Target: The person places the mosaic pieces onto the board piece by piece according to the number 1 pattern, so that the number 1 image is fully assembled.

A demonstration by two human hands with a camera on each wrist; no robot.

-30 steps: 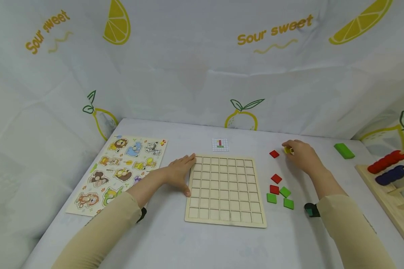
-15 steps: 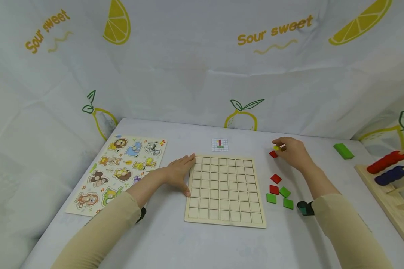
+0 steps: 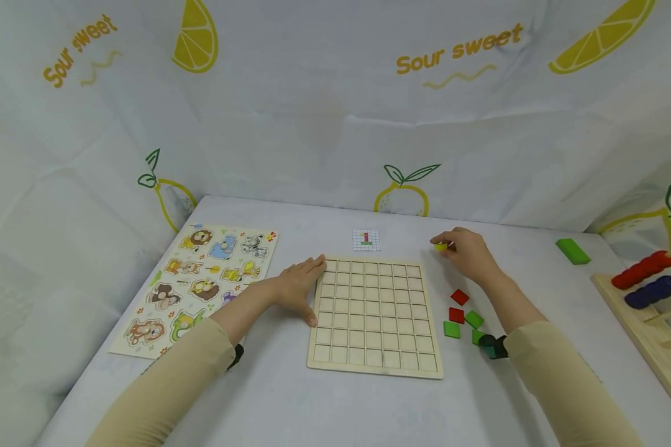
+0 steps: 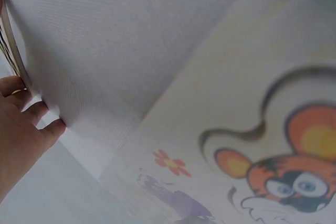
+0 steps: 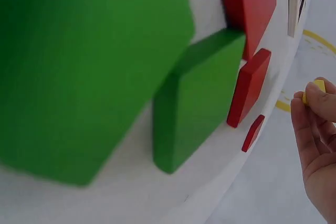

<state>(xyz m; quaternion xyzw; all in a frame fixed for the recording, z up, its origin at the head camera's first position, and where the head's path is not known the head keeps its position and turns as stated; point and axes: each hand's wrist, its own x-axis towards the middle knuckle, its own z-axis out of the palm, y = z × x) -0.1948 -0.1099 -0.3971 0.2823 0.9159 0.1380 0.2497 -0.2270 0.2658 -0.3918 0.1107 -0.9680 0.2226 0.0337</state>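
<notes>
My left hand (image 3: 297, 288) lies with spread, fairly straight fingers against the left edge of a pale wooden grid board (image 3: 372, 323). In the left wrist view its fingertips (image 4: 55, 127) meet the white cloth beside the board's edge. A small yellow tile (image 3: 440, 247) is pinched between the thumb and fingers of my right hand (image 3: 466, 254), off the board's upper right corner. The right wrist view also shows this yellow tile (image 5: 319, 85). Below that hand lie red tiles (image 3: 460, 297) and green tiles (image 3: 451, 329); the wrist camera partly covers one green tile.
Behind the board sits a small printed pattern card (image 3: 366, 240). An animal puzzle board (image 3: 201, 285) lies at the left. Toward the right are a green block (image 3: 573, 251) and a wooden bead frame (image 3: 648, 329) with red and blue beads. A lemon-print cloth (image 3: 313, 124) hangs at the back.
My right hand has moved left with the yellow tile, toward the grid board's upper right corner. It now hides the farthest red tile in the head view. My left hand has stayed put.
</notes>
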